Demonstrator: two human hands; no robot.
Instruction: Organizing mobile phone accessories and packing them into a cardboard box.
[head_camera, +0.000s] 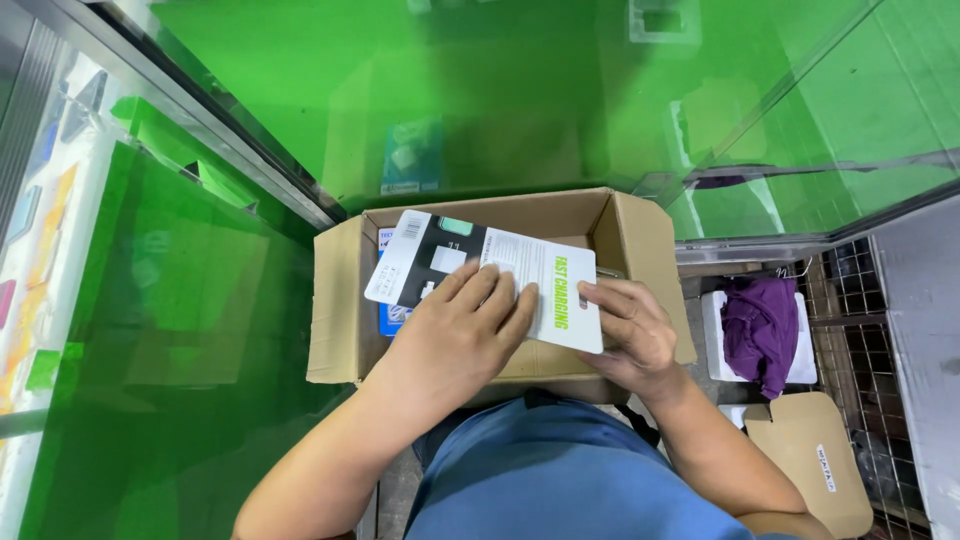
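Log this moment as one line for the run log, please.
left hand: flat on white package | right hand: grips package's right edge | package: over open cardboard box | purple cloth: right of box

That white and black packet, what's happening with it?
A person holds a flat white and black retail packet over an open cardboard box in front of them. Their left hand lies flat on top of it, and their right hand grips its right end. A purple cloth lies in a wire basket to the right.
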